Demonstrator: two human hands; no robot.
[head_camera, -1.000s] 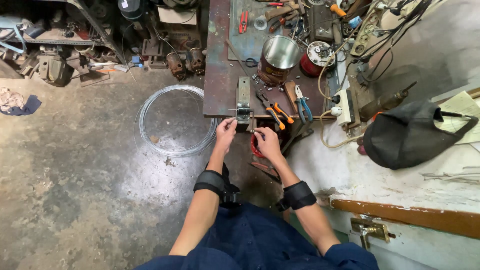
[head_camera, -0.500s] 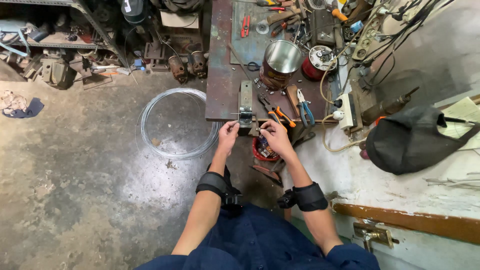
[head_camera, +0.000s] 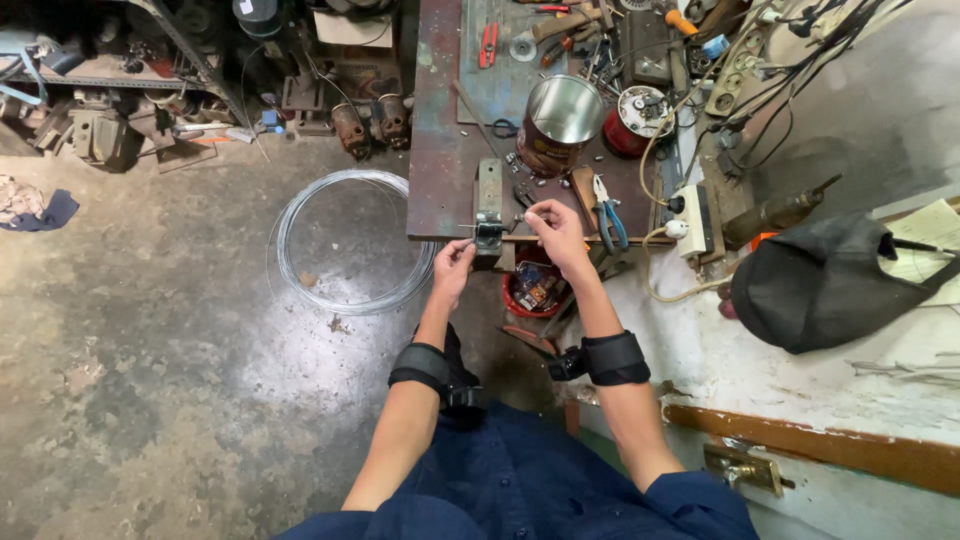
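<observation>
A small grey metal jig (head_camera: 488, 212) is fixed at the front edge of a rusty workbench (head_camera: 440, 150). My left hand (head_camera: 455, 265) is just below and left of the jig, its fingers pinched on a thin wire (head_camera: 468, 229) that sticks out of the jig's left side. On the jig's right side, my right hand (head_camera: 556, 232) pinches the thin wire with its fingertips at bench-edge height. Both wrists wear black straps.
A large coil of steel wire (head_camera: 350, 243) lies on the concrete floor left of the bench. On the bench are an open tin can (head_camera: 560, 120), blue-handled pliers (head_camera: 610, 222) and several tools. A red bucket (head_camera: 535, 290) sits under the edge and a black bag (head_camera: 820, 285) lies right.
My right hand has risen from below the bench edge to the jig's right side. My left hand has stayed by the jig.
</observation>
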